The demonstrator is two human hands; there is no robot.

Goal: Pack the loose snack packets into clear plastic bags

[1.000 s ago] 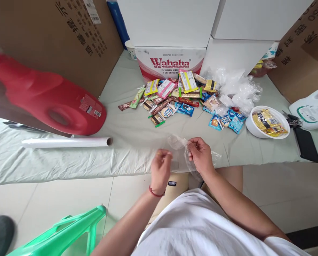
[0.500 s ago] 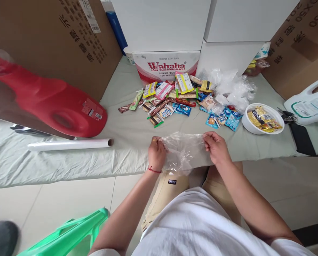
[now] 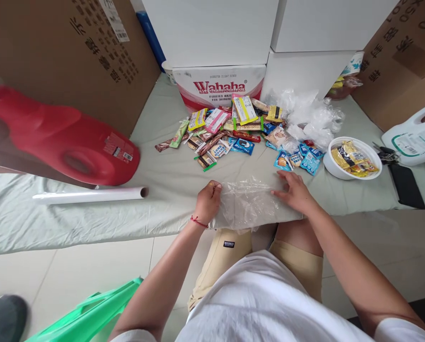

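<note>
A clear plastic bag lies spread at the table's front edge, its lower part hanging slightly over. My left hand pinches the bag's left upper corner between thumb and fingers. At the bag's right side, my right hand has its thumb and fingers apart, with the thumb close to the plastic. Beyond the bag lies a heap of wrapped snacks in yellow, pink, green, brown and blue packets. A pile of crumpled clear bags sits at its right.
A white bowl holds yellow packets, with a black phone and keys beside it. On the left are a red jug and a white roll. Boxes, including a Wahaha carton, line the back. A green stool stands below.
The bag has gone from being held taut between both hands to lying flatter on the table edge. My right hand has let go and opened; my left still pinches the corner.
</note>
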